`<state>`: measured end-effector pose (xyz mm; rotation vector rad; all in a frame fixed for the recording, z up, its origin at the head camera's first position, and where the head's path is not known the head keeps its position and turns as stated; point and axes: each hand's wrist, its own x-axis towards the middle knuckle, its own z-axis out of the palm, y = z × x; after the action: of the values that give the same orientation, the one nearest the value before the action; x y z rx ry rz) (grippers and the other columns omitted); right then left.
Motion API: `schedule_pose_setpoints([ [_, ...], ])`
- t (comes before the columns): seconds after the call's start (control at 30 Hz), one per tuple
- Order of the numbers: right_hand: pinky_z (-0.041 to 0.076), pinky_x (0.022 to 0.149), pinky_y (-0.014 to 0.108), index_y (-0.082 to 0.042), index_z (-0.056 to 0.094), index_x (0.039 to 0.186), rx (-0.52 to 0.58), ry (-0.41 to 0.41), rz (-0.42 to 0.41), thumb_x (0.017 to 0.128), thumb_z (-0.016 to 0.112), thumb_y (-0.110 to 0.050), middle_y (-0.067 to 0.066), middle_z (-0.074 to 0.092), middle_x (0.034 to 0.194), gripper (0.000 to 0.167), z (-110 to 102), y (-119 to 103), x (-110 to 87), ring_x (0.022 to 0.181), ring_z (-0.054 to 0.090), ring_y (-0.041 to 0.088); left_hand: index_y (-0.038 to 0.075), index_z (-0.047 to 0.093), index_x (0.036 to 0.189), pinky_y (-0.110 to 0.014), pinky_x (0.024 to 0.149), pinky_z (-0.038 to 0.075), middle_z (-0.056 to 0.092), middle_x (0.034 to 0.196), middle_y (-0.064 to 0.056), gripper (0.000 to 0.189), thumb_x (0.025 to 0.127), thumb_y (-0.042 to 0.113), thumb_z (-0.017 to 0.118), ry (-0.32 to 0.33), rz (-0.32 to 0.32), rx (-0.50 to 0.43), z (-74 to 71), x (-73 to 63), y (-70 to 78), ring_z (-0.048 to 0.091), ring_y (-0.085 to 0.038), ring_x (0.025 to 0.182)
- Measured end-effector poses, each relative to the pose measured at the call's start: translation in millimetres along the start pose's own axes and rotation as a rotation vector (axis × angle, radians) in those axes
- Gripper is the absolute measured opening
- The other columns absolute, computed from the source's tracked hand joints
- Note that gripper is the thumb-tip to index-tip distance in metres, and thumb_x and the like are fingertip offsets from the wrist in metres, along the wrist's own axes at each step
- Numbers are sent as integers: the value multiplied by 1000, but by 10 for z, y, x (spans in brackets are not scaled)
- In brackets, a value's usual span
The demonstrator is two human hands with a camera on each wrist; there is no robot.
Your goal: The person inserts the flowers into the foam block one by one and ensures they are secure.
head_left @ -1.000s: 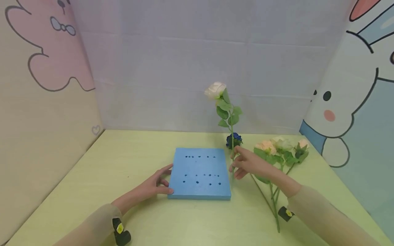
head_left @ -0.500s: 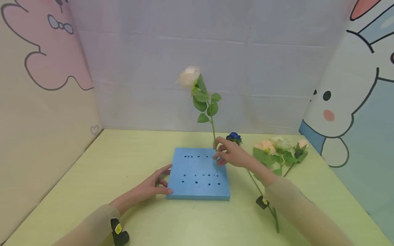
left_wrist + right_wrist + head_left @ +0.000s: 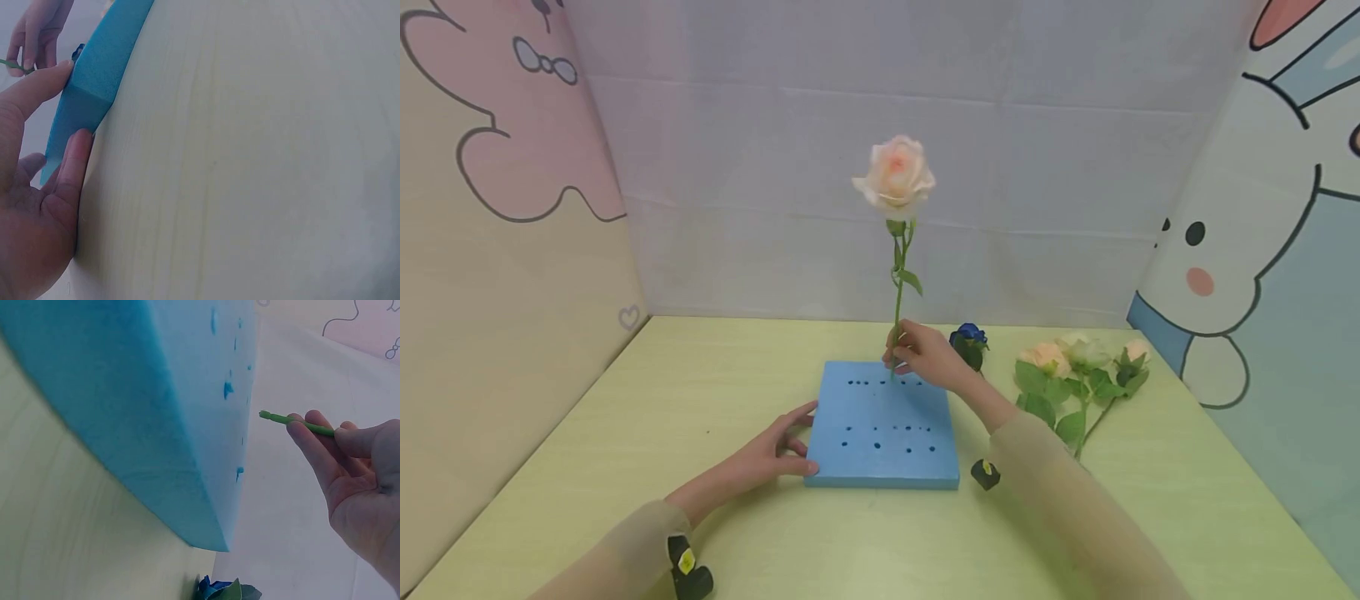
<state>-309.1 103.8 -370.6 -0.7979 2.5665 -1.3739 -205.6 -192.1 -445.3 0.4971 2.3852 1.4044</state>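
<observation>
My right hand [image 3: 928, 358] pinches the green stem [image 3: 315, 429] of a pale pink artificial rose [image 3: 895, 177] between thumb and fingers. The rose stands nearly upright over the back part of a blue foam board [image 3: 883, 408] with several small dark holes. In the right wrist view, the stem's cut end shows just short of the board's holed face. My left hand [image 3: 767, 454] rests against the board's left side. Seen from the left wrist, its thumb [image 3: 44, 90] touches the top edge and a straight finger [image 3: 74, 164] lies along the side.
A blue flower [image 3: 970, 337] lies behind the board's right back corner. Further right lie several peach and cream roses [image 3: 1082, 354] with leaves, their stems partly behind my right sleeve [image 3: 1060, 492]. A pale wall [image 3: 737, 208] stands at the back of the light yellow table [image 3: 737, 367].
My right hand has carried the rose leftward from beside the board to above its back row of holes, and the bloom has turned to face me. The left hand stays on the board.
</observation>
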Motion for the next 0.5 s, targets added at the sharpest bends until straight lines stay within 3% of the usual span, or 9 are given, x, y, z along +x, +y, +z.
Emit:
schedule_pose_setpoints([
  [0.3,59,83,36,-2,53,108,99,-29,-7,103,44,-1,22,69,108,10,147,-18,215,103,70,32,18,18,159,-28,88,46,33,156,-20,91,88,28,75,2,-7,2,7,10,-16,56,-20,108],
  [0.5,58,87,43,-1,51,109,160,-60,-5,104,41,-3,23,67,108,11,239,-102,294,104,69,35,18,18,159,-28,87,46,33,156,-20,91,88,28,75,0,-11,0,10,18,-22,56,-21,108],
])
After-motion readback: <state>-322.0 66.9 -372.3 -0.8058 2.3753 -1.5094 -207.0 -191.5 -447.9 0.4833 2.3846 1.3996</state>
